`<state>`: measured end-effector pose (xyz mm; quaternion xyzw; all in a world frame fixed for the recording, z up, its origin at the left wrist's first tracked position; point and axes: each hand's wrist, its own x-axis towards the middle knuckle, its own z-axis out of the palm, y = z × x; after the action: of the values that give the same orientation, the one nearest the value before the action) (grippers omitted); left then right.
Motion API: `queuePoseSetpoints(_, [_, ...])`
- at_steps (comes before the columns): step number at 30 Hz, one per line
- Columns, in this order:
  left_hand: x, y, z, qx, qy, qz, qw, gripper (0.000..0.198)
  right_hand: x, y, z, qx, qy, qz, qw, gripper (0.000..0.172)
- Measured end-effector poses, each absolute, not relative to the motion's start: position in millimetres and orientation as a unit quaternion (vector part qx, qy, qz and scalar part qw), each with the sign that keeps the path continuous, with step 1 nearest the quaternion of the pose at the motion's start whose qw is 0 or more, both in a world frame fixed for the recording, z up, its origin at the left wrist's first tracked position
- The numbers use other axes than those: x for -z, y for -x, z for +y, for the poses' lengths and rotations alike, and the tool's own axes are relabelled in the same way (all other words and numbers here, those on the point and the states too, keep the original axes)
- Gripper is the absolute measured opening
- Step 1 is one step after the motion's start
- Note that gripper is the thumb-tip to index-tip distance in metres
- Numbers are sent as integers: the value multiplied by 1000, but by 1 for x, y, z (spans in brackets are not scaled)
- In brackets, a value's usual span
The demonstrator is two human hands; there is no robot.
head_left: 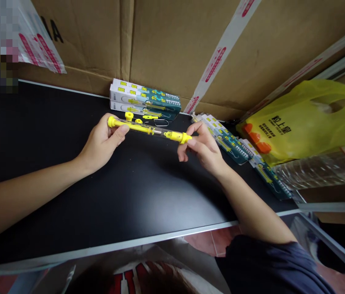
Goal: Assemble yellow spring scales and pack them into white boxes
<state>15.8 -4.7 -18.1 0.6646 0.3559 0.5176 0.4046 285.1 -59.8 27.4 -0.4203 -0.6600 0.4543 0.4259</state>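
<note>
A spring scale [148, 129] with a clear tube, yellow inner parts and yellow ends is held above the black table, nearly level. My left hand [105, 136] is closed around its left end, thumb along the tube. At the other end, my right hand [204, 147] pinches the yellow end cap [185, 138] between thumb and finger. Just behind the tube are small yellow caps [129, 116], a flat yellow piece [150, 117] and a metal hook [161, 122]. The tube partly covers one of the caps.
Spring scale boxes [144, 100] are stacked at the back, and more boxes [225, 139] lie to the right. Beyond those sit a yellow plastic bag [307, 118] and clear plastic packaging [316, 169]. A large taped carton [172, 45] stands behind the black table [114, 204].
</note>
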Motion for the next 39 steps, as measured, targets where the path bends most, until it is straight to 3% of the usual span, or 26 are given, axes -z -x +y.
queuePoseSetpoints(15, [22,-14,-3,-521,-656,359,412,33,-24,-282,-63,-429,454,-683,379,40])
queuePoseSetpoints(21, [20,-15,-5,-511,-669,356,406,32,-22,-275,-65,-339,534,-663,400,66])
queuePoseSetpoints(26, [19,-17,-6,-513,-665,343,420,33,-20,-272,-62,-376,552,-642,376,77])
queuePoseSetpoints(29, [19,-17,-4,-520,-661,340,420,33,-18,-275,-59,-414,534,-627,388,73])
queuePoseSetpoints(34, [20,-18,1,-541,-643,350,414,33,-16,-279,-57,-402,468,-638,460,42])
queuePoseSetpoints(39, [20,-18,1,-537,-641,358,416,33,-16,-278,-57,-350,447,-672,475,40])
